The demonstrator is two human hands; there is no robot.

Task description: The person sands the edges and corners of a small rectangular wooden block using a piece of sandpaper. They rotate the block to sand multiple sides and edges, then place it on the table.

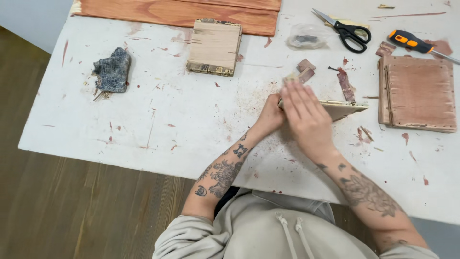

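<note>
Leftmost on the white worktable (143,120) lies a crumpled dark grey rag (112,71), well apart from the hands. Further right, near the table's far edge, a small block of stacked wood layers (214,46) sits just in front of a long reddish plank (177,12).

At the middle, the left hand (270,116) grips the near end of a thin pale wooden panel (342,109), its fingers curled around that end, though the right hand hides most of the grip, so how tightly they clamp is hard to tell. The right hand (306,115) lies flat over the panel, fingers straight, close together and pointing away from the person. Whether something sits under the palm cannot be seen. The panel's far corner juts out to the right, resting on the table amid reddish dust.

Just beyond the fingertips lie small wood offcuts (304,69) and a clear plastic bag (306,37). Rightward come black-handled scissors (347,29), an orange-and-black screwdriver (413,43), and a square reddish wooden board (419,93).
</note>
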